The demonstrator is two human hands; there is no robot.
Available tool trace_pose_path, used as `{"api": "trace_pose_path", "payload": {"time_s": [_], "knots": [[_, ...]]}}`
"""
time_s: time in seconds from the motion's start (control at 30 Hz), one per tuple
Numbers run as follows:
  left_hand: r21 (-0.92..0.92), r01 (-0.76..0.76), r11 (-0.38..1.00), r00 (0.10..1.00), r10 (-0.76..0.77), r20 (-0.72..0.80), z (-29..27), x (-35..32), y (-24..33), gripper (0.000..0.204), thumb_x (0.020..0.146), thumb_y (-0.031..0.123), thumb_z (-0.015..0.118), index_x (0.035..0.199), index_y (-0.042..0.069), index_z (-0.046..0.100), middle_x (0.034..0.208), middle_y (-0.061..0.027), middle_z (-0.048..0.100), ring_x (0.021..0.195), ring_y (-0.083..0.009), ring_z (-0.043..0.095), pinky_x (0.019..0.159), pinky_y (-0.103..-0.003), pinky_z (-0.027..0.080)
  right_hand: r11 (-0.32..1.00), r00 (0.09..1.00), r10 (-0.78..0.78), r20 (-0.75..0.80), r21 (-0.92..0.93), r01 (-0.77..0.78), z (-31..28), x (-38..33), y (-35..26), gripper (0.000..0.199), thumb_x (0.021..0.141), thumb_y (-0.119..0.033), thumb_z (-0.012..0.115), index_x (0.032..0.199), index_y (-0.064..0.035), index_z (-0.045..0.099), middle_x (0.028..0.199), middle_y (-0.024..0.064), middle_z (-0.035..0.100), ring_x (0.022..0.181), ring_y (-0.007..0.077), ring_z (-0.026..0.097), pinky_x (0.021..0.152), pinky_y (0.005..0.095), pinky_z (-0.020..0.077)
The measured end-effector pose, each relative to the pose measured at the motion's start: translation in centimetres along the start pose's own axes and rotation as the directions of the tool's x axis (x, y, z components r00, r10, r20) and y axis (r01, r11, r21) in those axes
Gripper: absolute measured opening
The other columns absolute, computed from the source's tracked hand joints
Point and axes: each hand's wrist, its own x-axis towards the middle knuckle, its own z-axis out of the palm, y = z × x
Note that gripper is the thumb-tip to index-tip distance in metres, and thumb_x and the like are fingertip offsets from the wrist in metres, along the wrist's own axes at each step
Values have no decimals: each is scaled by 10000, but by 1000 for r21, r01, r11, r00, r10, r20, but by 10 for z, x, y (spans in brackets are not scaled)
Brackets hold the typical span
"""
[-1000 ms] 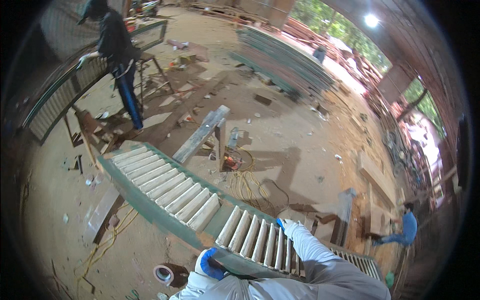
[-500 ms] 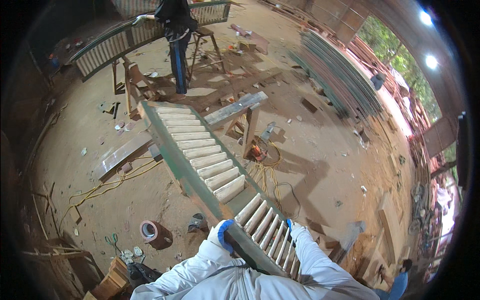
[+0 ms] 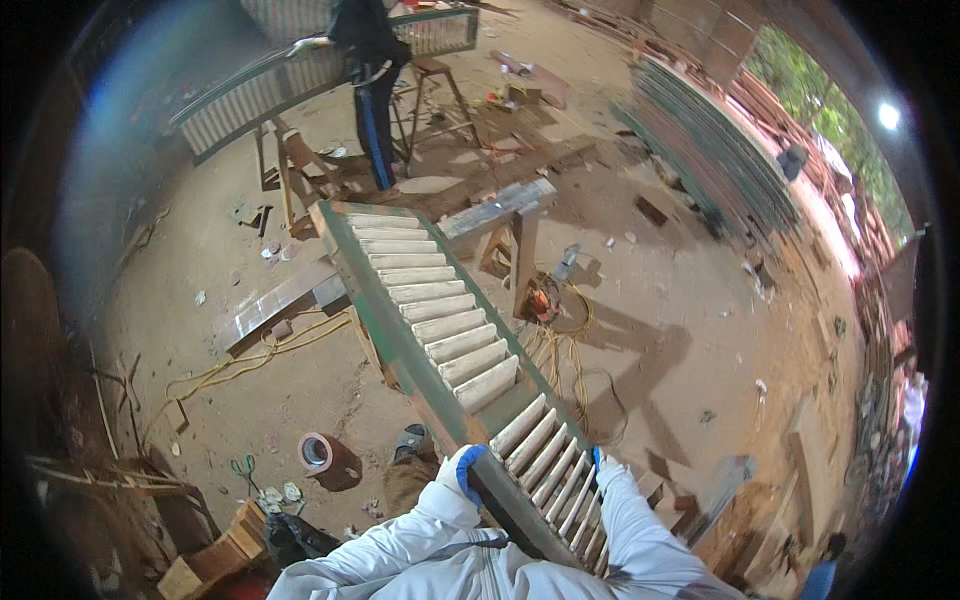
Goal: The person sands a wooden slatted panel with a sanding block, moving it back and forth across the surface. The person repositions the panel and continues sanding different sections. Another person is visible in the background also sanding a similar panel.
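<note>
A long louvered shutter [image 3: 443, 308] with a green, partly bare wooden frame and pale slats slants from my body toward the far left. Its far part rests across wooden supports. My left hand [image 3: 457, 474], in a white glove with blue on the palm side, is wrapped round the frame's left edge near the middle. On the opposite edge, my right hand [image 3: 606, 468], gloved alike, grips the frame; its fingers are mostly hidden. The slats nearest me stand more open than the far ones.
A person [image 3: 372, 90] stands at another louvered shutter [image 3: 270, 88]. A trestle [image 3: 515, 235] and an orange power tool [image 3: 543, 300] with a yellow cord lie beyond. Left are a tape roll [image 3: 316, 452] and green-handled scissors [image 3: 243, 468]. Stacked green-edged lengths [image 3: 705, 150] lie far right.
The view has swung slightly left, so the scene sits farther right in the picture. Both my hands keep their grip, and the shutter has hardly moved. The other person's second hand now shows.
</note>
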Motion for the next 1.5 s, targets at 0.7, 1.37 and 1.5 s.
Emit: {"api": "trace_pose_path", "payload": {"time_s": [0.7, 1.37, 1.5], "knots": [[649, -105, 754, 989, 145, -8, 3, -4, 25, 263, 857, 318, 719, 1009, 107, 677, 922, -102, 709, 911, -303, 703, 894, -476, 567, 348, 254, 936, -242, 734, -584, 211, -349, 171, 954, 891, -555, 724, 1608, -49, 348, 1639, 227, 362, 1524, 376, 299, 1273, 481, 189], [598, 365, 713, 931, -287, -225, -82, 65, 38, 380, 938, 391, 575, 1129, 88, 703, 1207, -144, 731, 1146, -342, 677, 1035, -522, 512, -717, 639, 686, 348, 175, 675, 404, -193, 43, 506, 977, -402, 641, 1395, -117, 639, 1153, 44, 722, 898, 239, 667, 725, 383, 539], [687, 272, 674, 955, -277, -107, -116, 83, 34, 322, 966, 344, 566, 1108, 92, 707, 1185, -125, 750, 1127, -301, 696, 1030, -474, 524, -735, 677, 644, 357, 43, 677, 392, -181, 45, 434, 999, -404, 624, 1330, -125, 642, 1089, 52, 710, 849, 236, 641, 718, 371, 526]]}}
